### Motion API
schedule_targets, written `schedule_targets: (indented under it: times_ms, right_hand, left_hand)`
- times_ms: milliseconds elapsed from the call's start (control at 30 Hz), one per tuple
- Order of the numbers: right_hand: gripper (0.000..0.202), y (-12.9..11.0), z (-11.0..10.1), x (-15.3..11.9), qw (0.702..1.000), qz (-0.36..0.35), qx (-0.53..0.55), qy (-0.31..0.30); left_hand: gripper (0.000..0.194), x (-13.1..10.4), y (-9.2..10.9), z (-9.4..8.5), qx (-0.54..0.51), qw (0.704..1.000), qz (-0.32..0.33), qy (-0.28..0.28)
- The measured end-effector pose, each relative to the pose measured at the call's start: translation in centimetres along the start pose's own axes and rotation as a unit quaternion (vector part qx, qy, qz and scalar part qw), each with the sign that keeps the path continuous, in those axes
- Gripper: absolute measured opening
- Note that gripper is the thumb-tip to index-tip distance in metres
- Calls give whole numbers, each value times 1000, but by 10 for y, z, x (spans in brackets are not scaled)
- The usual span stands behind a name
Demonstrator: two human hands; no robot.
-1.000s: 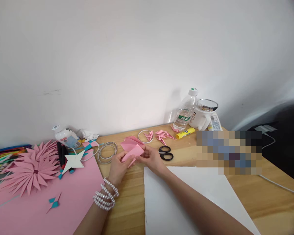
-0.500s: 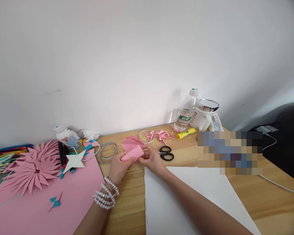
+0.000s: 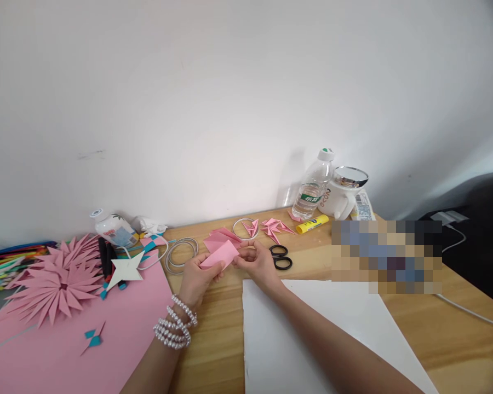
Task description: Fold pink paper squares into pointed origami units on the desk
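One pink paper point(image 3: 221, 254) is pinched by the left fingers point(image 3: 216, 270), right fingers point(image 3: 243, 264) at its edge, hold unclear; uneven pressure could crease it askew.

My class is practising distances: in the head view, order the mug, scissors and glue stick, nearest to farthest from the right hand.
1. Black-handled scissors, just right of the right hand.
2. Yellow glue stick, farther right and back.
3. White mug, beyond the glue stick.
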State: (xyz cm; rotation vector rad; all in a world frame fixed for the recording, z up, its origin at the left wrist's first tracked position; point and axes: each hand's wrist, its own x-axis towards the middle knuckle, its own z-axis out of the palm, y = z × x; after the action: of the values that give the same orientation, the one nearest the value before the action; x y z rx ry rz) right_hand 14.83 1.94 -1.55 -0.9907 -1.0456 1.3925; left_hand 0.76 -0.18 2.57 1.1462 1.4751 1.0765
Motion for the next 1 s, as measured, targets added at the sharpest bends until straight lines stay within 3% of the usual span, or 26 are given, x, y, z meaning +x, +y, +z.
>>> schedule_targets:
  times_ms: [200,533,600,767,867,1000]
  right_hand:
    - [31,-2,0,-1,999,-19,18,20]
    - [20,-6,-4,0,989,-84,30,116]
    - [14,-10,-4,-2,992,-97,10,79]
    - [9,-8,0,-5,990,-90,-66,-85]
    - [11,-3,0,-3,992,-61,-77,-77]
    - [10,-2,-1,-2,993,-81,-74,-41]
  left_hand:
    - [29,0,1,-1,-56,998,-14,-17]
    - [28,-1,2,0,-59,998,-6,-15]
    - [26,-1,1,1,-39,999,-6,-18]
    - [23,-1,-1,3,20,999,11,-32]
    - [25,-1,-3,4,10,999,19,-36]
    - [32,-1,-2,4,-31,999,-1,-22]
